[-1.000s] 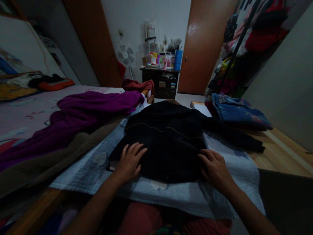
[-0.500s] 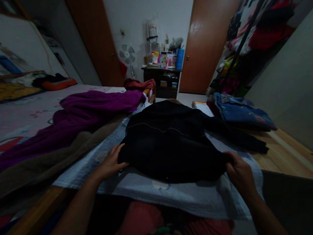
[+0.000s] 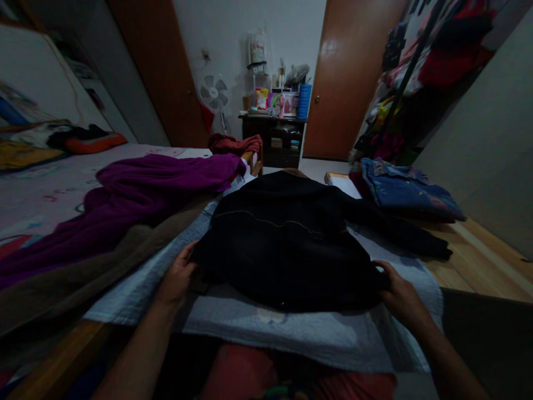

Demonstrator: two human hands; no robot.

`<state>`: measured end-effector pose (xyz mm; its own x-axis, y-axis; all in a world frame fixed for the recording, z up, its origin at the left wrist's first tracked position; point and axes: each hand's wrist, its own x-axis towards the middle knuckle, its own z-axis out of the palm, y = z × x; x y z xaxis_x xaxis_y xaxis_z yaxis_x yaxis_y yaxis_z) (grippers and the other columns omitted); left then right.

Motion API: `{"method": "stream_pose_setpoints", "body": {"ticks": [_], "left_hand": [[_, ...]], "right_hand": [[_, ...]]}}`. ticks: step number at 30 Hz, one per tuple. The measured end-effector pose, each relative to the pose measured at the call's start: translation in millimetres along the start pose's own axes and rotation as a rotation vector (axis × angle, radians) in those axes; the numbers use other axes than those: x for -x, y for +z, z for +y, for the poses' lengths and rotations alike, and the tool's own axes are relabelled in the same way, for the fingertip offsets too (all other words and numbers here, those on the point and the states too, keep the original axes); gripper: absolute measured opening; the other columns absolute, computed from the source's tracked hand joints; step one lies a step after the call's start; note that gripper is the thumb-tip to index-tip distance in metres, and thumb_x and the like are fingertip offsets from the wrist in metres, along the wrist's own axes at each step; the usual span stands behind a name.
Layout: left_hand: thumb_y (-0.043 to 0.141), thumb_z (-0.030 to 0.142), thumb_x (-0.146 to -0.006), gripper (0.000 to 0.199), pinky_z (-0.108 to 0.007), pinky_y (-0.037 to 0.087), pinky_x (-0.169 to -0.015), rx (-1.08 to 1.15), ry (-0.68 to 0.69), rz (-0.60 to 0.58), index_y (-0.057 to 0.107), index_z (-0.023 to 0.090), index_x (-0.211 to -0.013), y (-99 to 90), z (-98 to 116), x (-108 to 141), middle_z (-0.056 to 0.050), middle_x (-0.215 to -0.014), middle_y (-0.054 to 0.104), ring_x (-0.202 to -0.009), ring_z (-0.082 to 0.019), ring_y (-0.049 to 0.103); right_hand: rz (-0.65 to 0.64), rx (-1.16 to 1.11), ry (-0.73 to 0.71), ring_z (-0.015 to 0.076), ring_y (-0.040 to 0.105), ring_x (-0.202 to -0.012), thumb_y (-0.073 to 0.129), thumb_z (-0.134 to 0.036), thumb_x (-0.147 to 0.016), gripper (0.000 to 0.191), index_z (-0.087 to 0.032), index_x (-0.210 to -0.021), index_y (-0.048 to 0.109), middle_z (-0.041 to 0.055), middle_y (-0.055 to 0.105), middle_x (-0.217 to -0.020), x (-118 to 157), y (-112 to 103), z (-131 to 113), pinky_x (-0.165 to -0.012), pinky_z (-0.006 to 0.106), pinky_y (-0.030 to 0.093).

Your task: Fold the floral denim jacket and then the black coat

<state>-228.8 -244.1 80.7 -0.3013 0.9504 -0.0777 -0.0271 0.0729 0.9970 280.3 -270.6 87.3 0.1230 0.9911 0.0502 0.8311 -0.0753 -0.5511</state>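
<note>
A black jacket (image 3: 283, 255) with a thin tan seam line and a brown collar is spread over a pale blue cloth (image 3: 266, 333). One sleeve stretches out to the right, onto the wooden surface. My left hand (image 3: 178, 276) pinches the jacket's lower left edge. At the lower right corner, my right hand (image 3: 393, 286) grips the hem between thumb and fingers. The part of the cloth beneath the jacket is hidden.
Folded denim clothing (image 3: 410, 189) lies on the wooden surface (image 3: 483, 266) at right. A purple garment (image 3: 158, 183) and a grey-brown blanket (image 3: 137, 255) lie on the bed at left. Farther back stand a fan (image 3: 215, 91) and a dark shelf (image 3: 270, 139).
My left hand has moved left, drawing the jacket's lower left edge outward. My right hand still holds the lower right corner, slightly further left in view.
</note>
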Motion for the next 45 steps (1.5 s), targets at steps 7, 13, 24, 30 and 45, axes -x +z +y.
{"method": "stream_pose_setpoints", "body": {"ticks": [7,13,24,30,45], "left_hand": [[0.067,0.026,-0.076,0.076,-0.035,0.058,-0.078,0.032,0.001,0.161,0.031,0.028,-0.143,17.1,-9.7,-9.4,-0.007,-0.111,0.069,-0.087,-0.019,0.07],[0.061,0.019,-0.071,0.073,-0.034,0.055,-0.083,-0.115,0.195,0.335,0.038,0.023,-0.141,25.9,14.8,-14.7,-0.007,-0.112,0.066,-0.091,-0.02,0.068],[0.062,0.032,-0.076,0.051,-0.039,0.043,-0.102,-0.263,0.398,0.121,0.055,0.018,-0.124,13.8,11.2,-18.7,-0.006,-0.119,0.064,-0.114,-0.026,0.058],[0.061,0.026,-0.071,0.048,-0.04,0.041,-0.104,-0.288,0.348,0.116,0.059,0.019,-0.119,5.1,4.8,-18.6,-0.006,-0.116,0.066,-0.113,-0.025,0.058],[0.044,0.019,-0.056,0.048,-0.043,0.047,-0.095,-0.572,0.293,-0.047,0.072,0.021,-0.095,0.2,33.8,-16.9,-0.005,-0.101,0.07,-0.103,-0.028,0.062]], "right_hand": [[0.179,-0.048,-0.082,0.0224,0.068,-0.075,0.046,-0.026,-0.066,0.05,-0.023,-0.113,0.063,0.0037,0.073,-0.088,1.1,-6.4,-8.7,-0.064,0.029,0.049],[0.327,-0.054,-0.018,0.0227,0.067,-0.078,0.047,-0.024,-0.063,0.047,-0.022,-0.105,0.068,0.0045,0.072,-0.091,4.1,-21.7,-8.9,-0.064,0.028,0.049],[0.278,0.229,-0.108,0.0277,0.063,-0.09,0.045,-0.02,-0.062,0.047,-0.018,-0.105,0.065,0.0105,0.065,-0.1,-2.1,-12.9,30.5,-0.079,0.039,0.05],[0.236,0.309,-0.463,0.0342,0.045,-0.125,0.049,-0.014,-0.062,0.062,-0.021,-0.122,0.06,0.0124,0.047,-0.137,-4.8,-4.7,21.7,-0.102,0.052,0.039],[0.265,0.113,-0.24,0.0258,0.066,-0.096,0.04,-0.018,-0.059,0.044,-0.024,-0.092,0.07,0.0045,0.071,-0.103,-12.5,-13.8,22.5,-0.086,0.04,0.051]]}}
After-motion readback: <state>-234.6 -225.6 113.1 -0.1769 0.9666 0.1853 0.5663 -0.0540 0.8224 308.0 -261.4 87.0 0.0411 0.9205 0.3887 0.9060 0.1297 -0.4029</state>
